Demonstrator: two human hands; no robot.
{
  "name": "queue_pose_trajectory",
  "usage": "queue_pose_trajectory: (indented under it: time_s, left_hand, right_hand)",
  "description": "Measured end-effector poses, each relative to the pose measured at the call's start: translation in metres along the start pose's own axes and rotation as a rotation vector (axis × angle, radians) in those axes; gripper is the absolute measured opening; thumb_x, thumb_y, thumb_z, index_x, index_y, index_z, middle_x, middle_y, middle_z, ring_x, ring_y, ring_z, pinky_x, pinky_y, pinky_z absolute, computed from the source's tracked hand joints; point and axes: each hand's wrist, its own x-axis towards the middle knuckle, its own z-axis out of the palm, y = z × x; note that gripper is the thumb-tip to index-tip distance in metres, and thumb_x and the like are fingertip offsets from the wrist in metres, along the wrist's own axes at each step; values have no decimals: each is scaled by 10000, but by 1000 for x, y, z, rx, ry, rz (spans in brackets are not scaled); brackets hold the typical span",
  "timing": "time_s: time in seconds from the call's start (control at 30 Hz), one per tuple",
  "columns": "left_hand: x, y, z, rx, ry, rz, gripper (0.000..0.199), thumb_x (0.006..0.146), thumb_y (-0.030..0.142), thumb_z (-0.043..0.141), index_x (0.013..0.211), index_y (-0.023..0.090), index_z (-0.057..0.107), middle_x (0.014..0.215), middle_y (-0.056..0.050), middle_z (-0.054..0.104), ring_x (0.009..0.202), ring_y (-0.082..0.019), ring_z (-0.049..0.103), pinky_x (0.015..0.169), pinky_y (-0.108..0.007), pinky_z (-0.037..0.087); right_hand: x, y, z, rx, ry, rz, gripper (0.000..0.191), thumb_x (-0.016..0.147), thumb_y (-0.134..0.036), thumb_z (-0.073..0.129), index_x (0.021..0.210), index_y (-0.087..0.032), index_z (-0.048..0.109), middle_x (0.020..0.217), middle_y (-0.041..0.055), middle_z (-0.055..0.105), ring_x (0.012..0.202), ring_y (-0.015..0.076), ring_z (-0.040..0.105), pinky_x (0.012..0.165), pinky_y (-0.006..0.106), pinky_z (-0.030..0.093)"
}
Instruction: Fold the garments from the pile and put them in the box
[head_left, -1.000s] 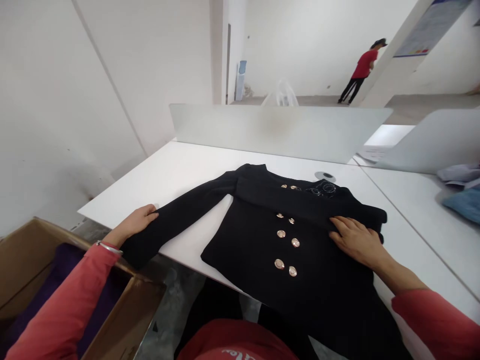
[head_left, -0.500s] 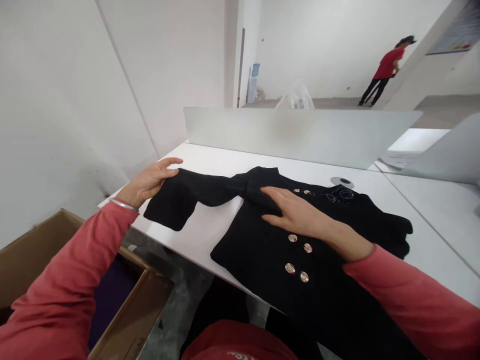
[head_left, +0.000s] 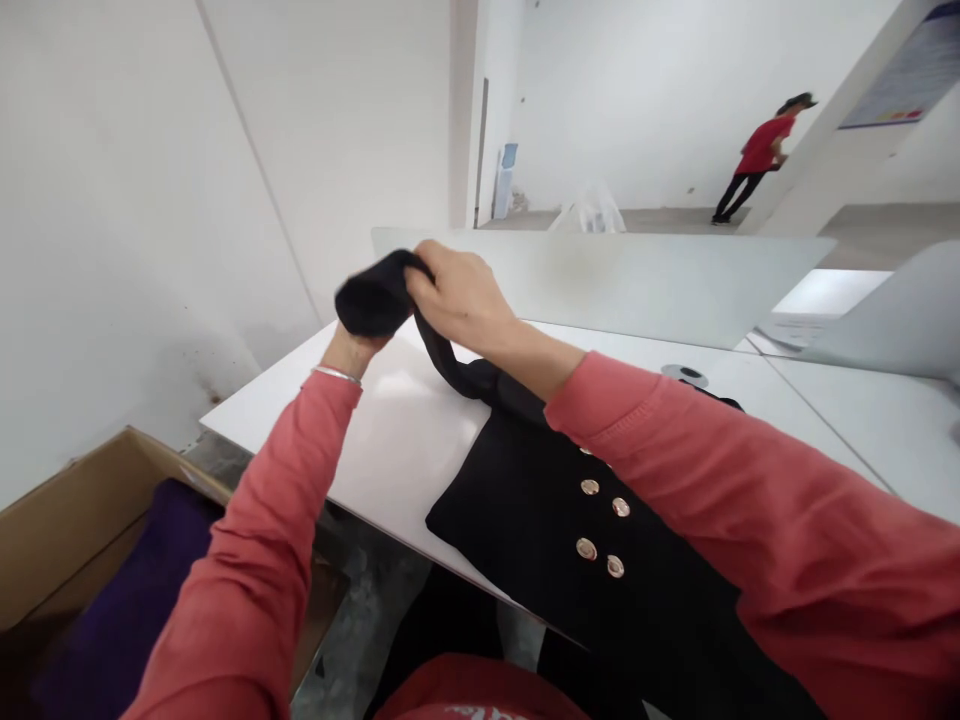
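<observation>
A black garment with gold buttons lies spread over the white table, part of it hanging past the front edge. One of its sleeves is lifted off the tabletop, its cuff opening facing me. My right hand pinches the sleeve near the cuff between thumb and fingers. Behind the cuff is my left hand, wearing a bracelet; its fingers are covered by the black cloth, so their grip does not show. My right forearm crosses over the garment's upper part and hides it.
A cardboard box with purple cloth inside stands at lower left. A frosted divider runs along the table's back. A round grey and black object sits near it. One person in red stands in the background.
My right hand has moved left from the garment's front to the sleeve's cuff end. The sleeve, flat on the table before, is raised, and my left hand has moved up and right behind the cuff.
</observation>
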Motion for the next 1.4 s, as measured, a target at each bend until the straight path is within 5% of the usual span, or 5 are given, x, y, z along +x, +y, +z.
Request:
queue_pose_trajectory:
  time_s: [0.3, 0.57, 0.83, 1.03, 1.4]
  left_hand:
    - [-8, -132, 0, 360, -60, -119, 455, 564, 67, 489, 1009, 155, 523, 925, -61, 589, 719, -127, 532, 667, -286, 443]
    - [49, -127, 17, 647, -194, -63, 91, 569, 117, 477, 573, 105, 567, 547, -9, 539, 584, -133, 464, 607, -287, 391]
    - [107, -141, 70, 930, -467, -28, 130, 484, 25, 429, 463, 129, 505, 497, 5, 474, 625, -162, 478, 676, -305, 384]
    - [95, -175, 109, 992, -577, 18, 225, 566, 96, 555, 783, 152, 586, 884, -59, 579, 804, -189, 507, 790, -306, 379]
    - [15, -182, 50, 926, -399, 131, 483, 675, 362, 595, 1071, 158, 409, 1141, -111, 407, 990, -204, 443, 765, -304, 410]
  right_hand:
    - [6, 28, -10, 725, 148, 287, 168, 803, -331, 447, 754, -184, 384, 706, -1, 438, 807, 179, 504, 693, 396, 460]
    - [-43, 33, -56, 862, 330, 398, 126, 758, -284, 485, 818, -177, 455, 736, -6, 474, 770, 158, 533, 671, 380, 492]
    - [-177, 85, -87, 929, 638, 856, 108, 713, -292, 505, 724, -214, 431, 730, -13, 521, 636, 138, 554, 734, 399, 522]
    - [-263, 132, -95, 665, 414, 1190, 338, 812, -474, 242, 773, -210, 451, 949, 138, 577, 953, 252, 564, 801, 418, 493]
    - [-221, 154, -133, 644, 622, 998, 330, 811, -484, 375, 731, -191, 505, 868, 121, 570, 790, 218, 593, 686, 341, 517]
